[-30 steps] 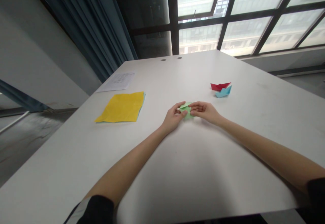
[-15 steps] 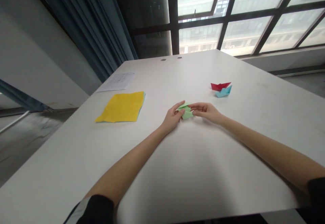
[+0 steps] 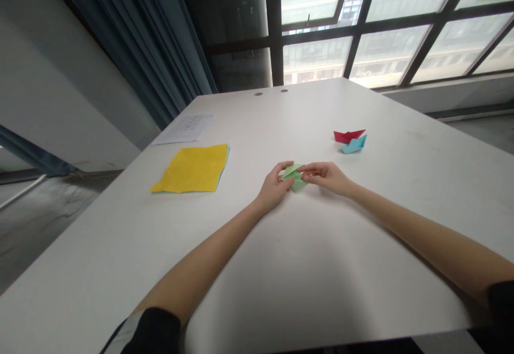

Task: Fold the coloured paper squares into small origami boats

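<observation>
Both arms reach out over the white worktop (image 3: 321, 268), hands meeting near its middle.

- Green paper (image 3: 296, 178): small and already folded several times. It is low over the worktop between the two hands; I cannot tell whether its underside touches the surface.
- Left hand (image 3: 272, 187): fingers closed on the paper's left side, thumb arched over the top.
- Right hand (image 3: 328, 176): fingers pinched together on the paper's right corner, fingertips overlapping the upper flap.

Change over the last second:
- Neither hand has travelled and the wrists sit where they did.
- The paper has been worked in place. Its upper flap, flatter a second ago, now stands up as a small pointed triangle.
- The right fingertips have crept a little further over it.
- Reading: a fold is being shaped or pressed with a two-handed grip, and the paper has not been put down.

Around:
- Red paper boat (image 3: 347, 136) and blue paper boat (image 3: 354, 145) stand touching each other, beyond the right hand and apart from it.
- Yellow sheet (image 3: 193, 168) lies flat on the left, with a bluish edge showing beneath it.
- Printed white sheet (image 3: 185, 128) lies further back, by the dark curtain (image 3: 160, 49)
</observation>
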`<state>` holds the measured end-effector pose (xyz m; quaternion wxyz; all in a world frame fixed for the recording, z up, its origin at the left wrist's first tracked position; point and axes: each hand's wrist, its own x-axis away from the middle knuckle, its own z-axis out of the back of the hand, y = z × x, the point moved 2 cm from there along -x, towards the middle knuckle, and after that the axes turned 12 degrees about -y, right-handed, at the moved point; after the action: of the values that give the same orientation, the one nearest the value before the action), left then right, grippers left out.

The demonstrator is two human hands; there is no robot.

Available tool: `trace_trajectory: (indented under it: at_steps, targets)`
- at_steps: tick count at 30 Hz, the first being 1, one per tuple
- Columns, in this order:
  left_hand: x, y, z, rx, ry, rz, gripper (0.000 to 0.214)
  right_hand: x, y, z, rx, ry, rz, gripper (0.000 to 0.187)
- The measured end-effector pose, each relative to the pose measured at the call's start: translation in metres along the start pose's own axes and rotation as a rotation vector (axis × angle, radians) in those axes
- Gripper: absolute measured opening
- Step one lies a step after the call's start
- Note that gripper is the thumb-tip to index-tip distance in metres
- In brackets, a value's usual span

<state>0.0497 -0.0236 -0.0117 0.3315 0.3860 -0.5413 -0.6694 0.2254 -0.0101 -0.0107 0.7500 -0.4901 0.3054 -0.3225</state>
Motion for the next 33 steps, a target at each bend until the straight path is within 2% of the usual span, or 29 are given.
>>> trace_trajectory:
  at_steps: [3,10,14,18,25,29,33]
  targets:
    - [0.000,-0.002,0.001,0.002,0.010,-0.012,0.042,0.000,0.000,0.004,0.029,-0.028,0.007,0.035]
    - [0.000,-0.002,0.000,0.005,0.013,-0.008,0.043,-0.001,0.000,0.010,0.036,0.038,-0.017,0.027]
    - [0.001,-0.002,0.000,-0.084,0.031,-0.002,0.044,-0.002,0.000,0.008,0.022,0.094,-0.061,0.025]
    - [0.000,-0.006,0.002,-0.229,0.063,-0.025,0.042,-0.002,-0.001,0.006,0.039,0.150,-0.047,0.026]
    - [0.000,-0.005,0.003,-0.439,0.123,-0.056,0.037,0.003,-0.010,0.002,0.457,0.276,0.039,0.018]
    - [0.002,-0.001,0.001,-0.434,0.118,-0.051,0.037,0.006,-0.014,-0.002,0.668,0.251,0.117,0.011]
    - [0.002,0.000,0.001,-0.401,0.104,-0.050,0.036,0.007,-0.013,-0.002,0.741,0.185,0.171,0.013]
